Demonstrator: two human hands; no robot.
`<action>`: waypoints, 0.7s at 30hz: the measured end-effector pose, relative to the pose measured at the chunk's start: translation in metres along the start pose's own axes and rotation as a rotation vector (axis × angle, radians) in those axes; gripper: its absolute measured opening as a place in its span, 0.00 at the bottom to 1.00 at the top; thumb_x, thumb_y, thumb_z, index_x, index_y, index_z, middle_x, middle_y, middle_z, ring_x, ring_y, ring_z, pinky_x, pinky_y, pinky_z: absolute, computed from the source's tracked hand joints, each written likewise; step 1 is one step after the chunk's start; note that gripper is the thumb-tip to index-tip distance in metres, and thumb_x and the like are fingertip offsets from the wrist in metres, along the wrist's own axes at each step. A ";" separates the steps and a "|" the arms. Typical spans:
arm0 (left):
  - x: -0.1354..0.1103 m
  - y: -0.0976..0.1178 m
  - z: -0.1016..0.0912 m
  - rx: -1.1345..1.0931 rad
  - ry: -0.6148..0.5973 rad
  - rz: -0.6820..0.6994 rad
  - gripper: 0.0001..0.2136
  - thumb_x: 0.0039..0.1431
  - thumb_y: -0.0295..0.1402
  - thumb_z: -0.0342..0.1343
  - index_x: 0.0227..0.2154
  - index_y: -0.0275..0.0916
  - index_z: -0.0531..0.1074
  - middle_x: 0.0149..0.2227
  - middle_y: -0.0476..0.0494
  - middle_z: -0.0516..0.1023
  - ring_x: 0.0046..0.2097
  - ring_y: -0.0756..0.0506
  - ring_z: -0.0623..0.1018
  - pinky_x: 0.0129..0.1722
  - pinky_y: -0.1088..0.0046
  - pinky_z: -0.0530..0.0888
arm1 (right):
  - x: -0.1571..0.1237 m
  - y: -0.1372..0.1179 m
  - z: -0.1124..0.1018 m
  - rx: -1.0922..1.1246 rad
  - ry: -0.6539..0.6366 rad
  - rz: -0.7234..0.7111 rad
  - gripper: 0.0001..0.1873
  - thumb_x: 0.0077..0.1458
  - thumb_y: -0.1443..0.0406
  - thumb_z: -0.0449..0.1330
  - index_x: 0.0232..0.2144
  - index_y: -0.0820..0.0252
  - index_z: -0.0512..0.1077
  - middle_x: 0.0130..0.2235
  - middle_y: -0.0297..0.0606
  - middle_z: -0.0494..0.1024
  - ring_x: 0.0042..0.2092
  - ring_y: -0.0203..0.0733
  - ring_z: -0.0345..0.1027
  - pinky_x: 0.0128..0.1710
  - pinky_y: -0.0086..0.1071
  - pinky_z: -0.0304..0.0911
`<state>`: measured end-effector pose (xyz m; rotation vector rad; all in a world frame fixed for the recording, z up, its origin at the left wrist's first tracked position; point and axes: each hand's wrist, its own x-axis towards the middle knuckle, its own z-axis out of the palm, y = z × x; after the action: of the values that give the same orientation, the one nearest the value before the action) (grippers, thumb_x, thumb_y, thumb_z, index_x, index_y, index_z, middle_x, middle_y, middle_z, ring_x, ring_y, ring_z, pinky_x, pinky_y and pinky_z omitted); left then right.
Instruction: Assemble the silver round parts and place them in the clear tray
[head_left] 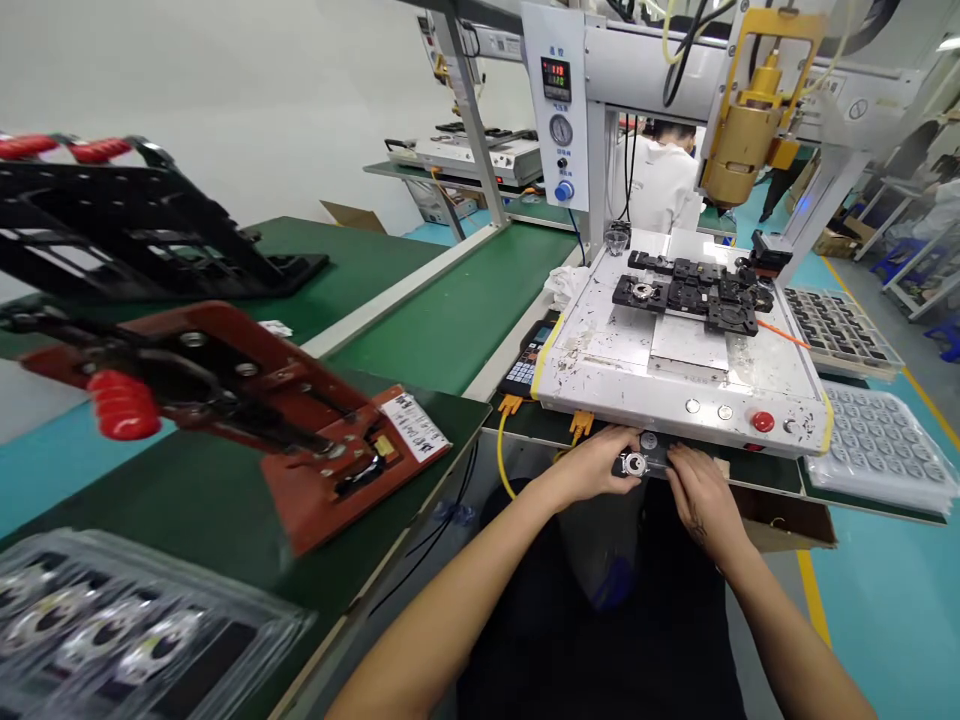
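Note:
My left hand [600, 462] is closed on the left end of a small black fixture plate [658, 462], just below the front edge of the white bench machine [600, 375]. A round silvery part [634, 464] with a dark centre sits on the plate beside my left fingertips. Another small round disc [648, 440] lies behind it. The fingers of my right hand [703, 495] are bent over the plate's right end. On the machine's bed stands a black jig [694, 290], with a similar round silvery part [643, 291] on its left side.
A gold dispensing head [742, 150] hangs over the bed. Left stands a red toggle press [330, 440] with a red handle; a clear tray [157, 640] of round parts lies nearer. Plastic trays [877, 445] stack at right. A person in white [660, 180] sits beyond.

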<state>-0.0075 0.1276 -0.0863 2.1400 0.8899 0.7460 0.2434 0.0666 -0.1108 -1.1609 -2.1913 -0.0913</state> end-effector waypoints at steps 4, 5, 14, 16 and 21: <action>-0.012 -0.006 0.010 -0.007 -0.053 0.039 0.19 0.54 0.28 0.71 0.48 0.41 0.75 0.68 0.33 0.75 0.73 0.31 0.70 0.74 0.47 0.64 | 0.000 -0.001 -0.001 0.010 -0.003 0.061 0.16 0.75 0.69 0.53 0.59 0.59 0.75 0.45 0.47 0.84 0.48 0.54 0.78 0.51 0.48 0.73; -0.017 -0.007 0.013 -0.006 -0.058 0.042 0.19 0.55 0.29 0.72 0.49 0.41 0.75 0.68 0.33 0.74 0.73 0.32 0.69 0.76 0.47 0.61 | 0.002 0.000 -0.001 0.009 -0.011 0.075 0.16 0.75 0.68 0.54 0.59 0.59 0.75 0.44 0.47 0.83 0.46 0.54 0.77 0.49 0.48 0.73; -0.018 -0.004 0.012 -0.053 -0.075 0.023 0.20 0.55 0.27 0.70 0.51 0.41 0.77 0.69 0.33 0.74 0.74 0.33 0.68 0.77 0.48 0.60 | 0.024 0.004 0.022 0.082 -0.124 0.001 0.13 0.76 0.64 0.56 0.51 0.57 0.81 0.44 0.46 0.81 0.45 0.51 0.73 0.47 0.44 0.70; -0.016 -0.002 0.007 -0.061 -0.097 0.020 0.19 0.55 0.27 0.70 0.50 0.41 0.77 0.70 0.33 0.74 0.74 0.33 0.68 0.77 0.49 0.60 | 0.022 0.004 0.021 0.105 -0.122 -0.012 0.12 0.76 0.65 0.56 0.50 0.56 0.80 0.45 0.45 0.82 0.45 0.50 0.73 0.48 0.44 0.70; -0.019 -0.003 0.007 -0.028 -0.127 0.006 0.19 0.54 0.27 0.70 0.49 0.41 0.77 0.71 0.33 0.72 0.75 0.33 0.66 0.77 0.49 0.60 | 0.024 0.007 0.017 0.099 -0.092 0.041 0.15 0.75 0.63 0.57 0.58 0.59 0.77 0.49 0.50 0.79 0.50 0.55 0.73 0.51 0.46 0.72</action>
<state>-0.0150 0.1120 -0.0969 2.1399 0.8024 0.6143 0.2308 0.0938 -0.1117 -1.1750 -2.2237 0.0892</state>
